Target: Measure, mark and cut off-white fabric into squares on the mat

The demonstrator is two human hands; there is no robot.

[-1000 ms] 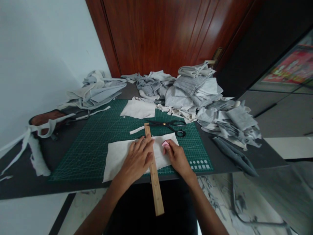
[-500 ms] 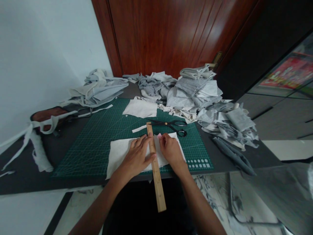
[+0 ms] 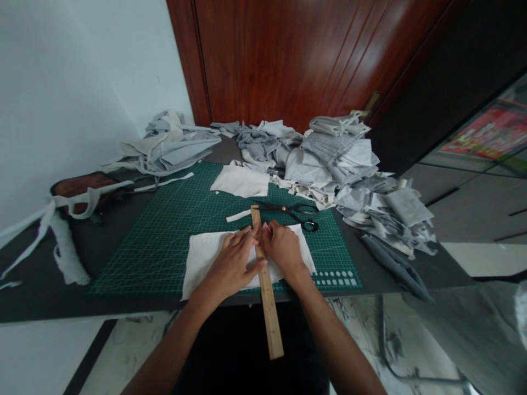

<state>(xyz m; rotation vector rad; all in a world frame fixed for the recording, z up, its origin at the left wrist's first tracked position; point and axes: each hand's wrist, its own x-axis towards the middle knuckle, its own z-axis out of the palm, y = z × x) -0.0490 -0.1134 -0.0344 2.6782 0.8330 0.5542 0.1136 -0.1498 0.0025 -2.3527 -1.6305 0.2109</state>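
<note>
The cream cloth (image 3: 201, 255) is lying flat at the near edge of the green cutting mat (image 3: 152, 236), and the wooden ruler (image 3: 269, 312) is crossing it, its near end sticking out past the table (image 3: 33, 304). Your left hand (image 3: 234, 258) is pressing down over cloth and ruler, fingers slightly spread and thumb standing apart, resting on the wood. Your right hand (image 3: 284, 249) is pinching a small pink piece (image 3: 265, 225) between thumb and fingers. A second ago you were holding that piece out over the cloth, clear of the ruler; now you are bringing it in beside the ruler's right edge, near the cloth's far edge. You seem to be using the wood as a guide, so your left hand's steadiness is probably mattering most. Whether the piece is touching the cloth, you cannot tell from here. Beyond, the black scissors (image 3: 284, 208) are lying with their blades reaching the ruler's far end, and grey fabric (image 3: 333, 153) is piling up behind.
</note>
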